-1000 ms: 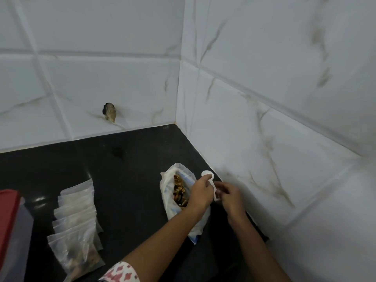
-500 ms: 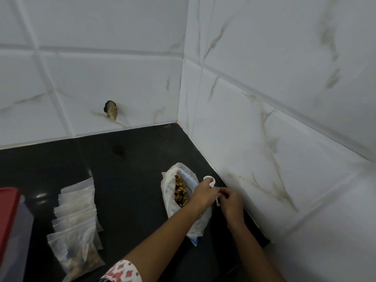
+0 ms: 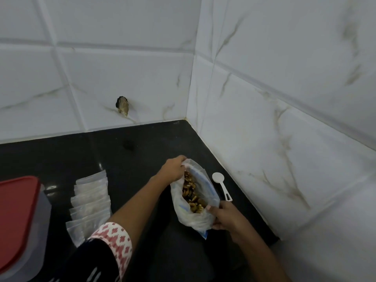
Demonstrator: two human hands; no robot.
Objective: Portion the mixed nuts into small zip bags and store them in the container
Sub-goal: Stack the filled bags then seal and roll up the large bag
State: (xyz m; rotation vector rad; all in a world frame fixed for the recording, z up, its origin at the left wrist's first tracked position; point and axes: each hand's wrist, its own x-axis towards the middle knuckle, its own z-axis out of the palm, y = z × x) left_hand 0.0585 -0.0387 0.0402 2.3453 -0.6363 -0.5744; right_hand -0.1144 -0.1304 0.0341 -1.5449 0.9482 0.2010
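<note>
Item: mixed nuts, loose in a clear nut bag lying on the black counter, near its right edge where the tiled wall rises.
Bag axis: runs from the far end toward the person; the mouth gapes upward along its length.
Left hand: fingers curled on the far rim of the mouth, pinching the plastic.
Right hand: fingers and thumb clamped on the near end of the bag, bunching it.
Scoop: white, flat on the counter, just beside the bag, between it and the right edge; touched by neither hand.
Scoop axis: bowl at the far end, handle pointing back toward the right hand (the nearer hand by a good margin).
Small zip bags: overlapping row toward the counter's left side, well apart from the nut bag, across the left forearm from it.
Container: red lid on, at the left edge of view.
Step, as judged: mouth being held wide; scooping not yet begun.
Next move calls for: right hand releasing the bag to take the scoop handle.
</note>
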